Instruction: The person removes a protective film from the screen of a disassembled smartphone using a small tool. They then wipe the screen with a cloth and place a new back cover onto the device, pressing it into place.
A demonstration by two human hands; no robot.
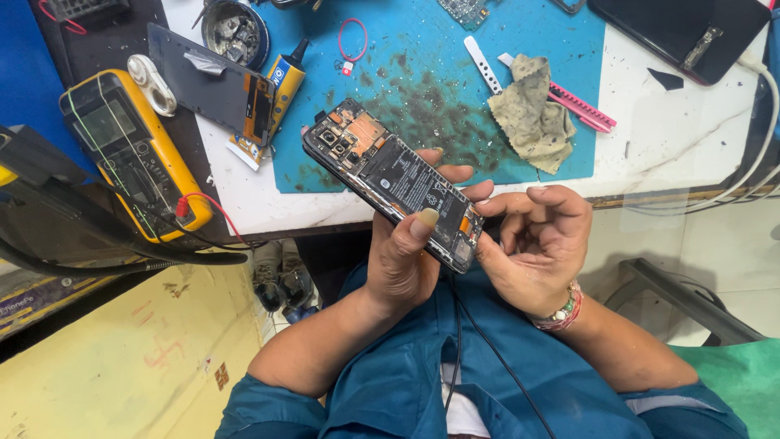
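An opened smartphone with its back cover off shows a black battery, a copper shield and camera modules. My left hand grips it from below, thumb across the lower part of the battery. My right hand sits at the phone's bottom end, fingers curled, with thumb and forefinger touching that edge. The phone is held tilted above the near edge of the workbench.
A stained blue work mat covers the bench. On it lie a dirty cloth, a pink tool and a white pry tool. A yellow multimeter, a glue tube and a phone back panel lie at left.
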